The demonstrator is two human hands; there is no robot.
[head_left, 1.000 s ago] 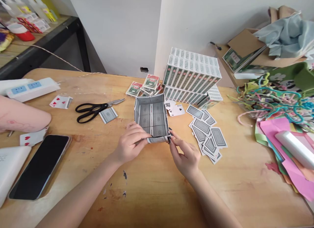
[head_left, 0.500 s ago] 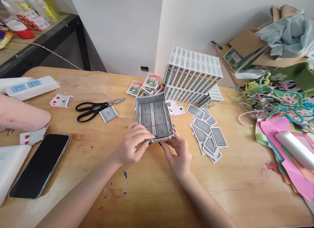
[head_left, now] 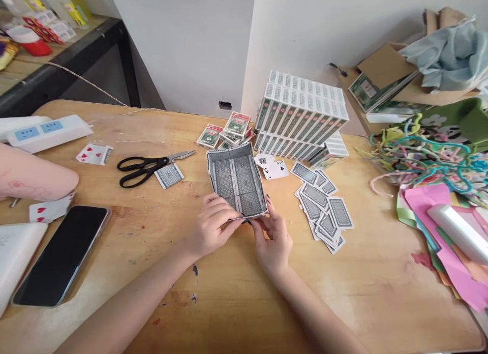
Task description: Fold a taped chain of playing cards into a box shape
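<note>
An open box made of playing cards [head_left: 235,183], patterned backs facing inward, is tilted between my two hands. My left hand [head_left: 217,222] pinches its near wall, fingers over the rim and thumb outside. At the near right corner my right hand [head_left: 272,237] grips the wall, with some fingers hidden behind it. Right of the box lie loose playing cards [head_left: 314,197], mostly face down and overlapping, and two face-up cards [head_left: 276,169]. Black-handled scissors [head_left: 147,166] rest to the left, touching or beside a cut card piece [head_left: 170,176].
Stacked card packs [head_left: 301,110] stand at the back, with several loose packs [head_left: 236,125] beside them. Left are a phone [head_left: 63,255], a power strip [head_left: 49,133] and another person's arm [head_left: 34,173]. Right lie coloured papers [head_left: 434,216] and tangled pipe cleaners [head_left: 430,150].
The card box has shifted slightly left and tilted a little more, with both hands moving along with it. The view has shifted slightly; the other things on the table stay put.
</note>
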